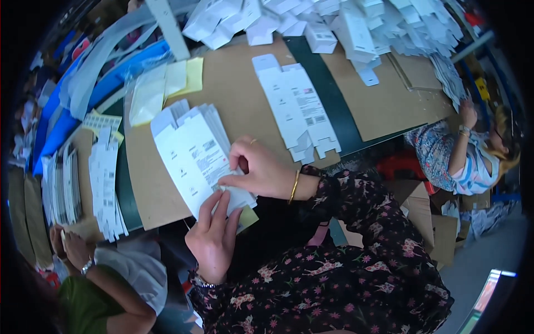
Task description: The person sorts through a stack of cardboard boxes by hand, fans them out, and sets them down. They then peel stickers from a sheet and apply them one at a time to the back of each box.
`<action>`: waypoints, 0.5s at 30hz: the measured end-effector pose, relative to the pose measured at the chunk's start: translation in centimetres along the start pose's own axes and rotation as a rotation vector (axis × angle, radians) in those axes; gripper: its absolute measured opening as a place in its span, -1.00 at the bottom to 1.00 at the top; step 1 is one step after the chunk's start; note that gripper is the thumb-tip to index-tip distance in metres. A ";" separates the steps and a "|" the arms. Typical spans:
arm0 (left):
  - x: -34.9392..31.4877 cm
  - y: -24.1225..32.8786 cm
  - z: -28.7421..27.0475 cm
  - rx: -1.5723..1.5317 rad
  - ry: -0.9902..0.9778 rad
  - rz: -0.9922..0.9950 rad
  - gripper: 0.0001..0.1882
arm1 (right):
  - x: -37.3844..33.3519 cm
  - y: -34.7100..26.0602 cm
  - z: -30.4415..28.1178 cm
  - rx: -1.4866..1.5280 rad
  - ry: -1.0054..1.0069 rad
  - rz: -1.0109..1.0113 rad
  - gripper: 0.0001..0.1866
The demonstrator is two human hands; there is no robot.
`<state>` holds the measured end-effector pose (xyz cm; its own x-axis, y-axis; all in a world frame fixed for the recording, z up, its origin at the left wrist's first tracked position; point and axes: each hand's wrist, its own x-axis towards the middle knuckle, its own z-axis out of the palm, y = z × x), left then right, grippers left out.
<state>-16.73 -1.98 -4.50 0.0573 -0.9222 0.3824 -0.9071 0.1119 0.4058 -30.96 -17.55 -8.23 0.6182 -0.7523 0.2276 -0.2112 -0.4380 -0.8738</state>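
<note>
A stack of flat white folding cartons (189,153) with printed panels lies tilted on the brown cardboard in front of me. My left hand (214,236) is at its near end, fingertips together over the top carton's lower print. A small yellow label sheet (248,218) sticks out beside its thumb, apparently held in that hand. My right hand (258,170) rests at the stack's right edge, fingers curled and thumb reaching to the left fingertips. Whatever is pinched between them is too small to make out. Another flat carton (297,106) lies to the right.
Many folded white boxes (356,28) pile up at the back. Yellow and white label sheets (167,86) lie at the back left. More flat cartons (103,183) stand further left, near a co-worker's hands (72,247). Another person (467,150) works at the right.
</note>
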 end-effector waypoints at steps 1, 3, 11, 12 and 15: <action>0.0 0.1 0.0 -0.006 0.008 0.027 -0.61 | -0.1 0.0 -0.1 0.028 -0.007 0.024 -0.65; 0.0 0.3 0.0 -0.022 -0.010 -0.032 -0.61 | -0.2 0.1 -0.1 0.047 0.003 0.043 -0.65; 0.0 0.7 0.1 -0.047 -0.009 -0.090 -0.61 | -1.0 0.8 0.4 0.241 0.040 0.081 -0.71; 0.0 0.7 0.2 -0.049 0.002 -0.084 -0.61 | -1.1 0.8 0.5 0.230 0.057 0.069 -0.71; 0.0 0.8 0.3 -0.053 -0.002 -0.086 -0.61 | -1.6 0.4 0.4 0.210 0.085 0.044 -0.72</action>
<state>-17.54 -1.98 -4.41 0.1329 -0.9301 0.3425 -0.8755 0.0518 0.4804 -31.73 -16.33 -9.13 0.5441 -0.8111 0.2147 -0.0692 -0.2983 -0.9520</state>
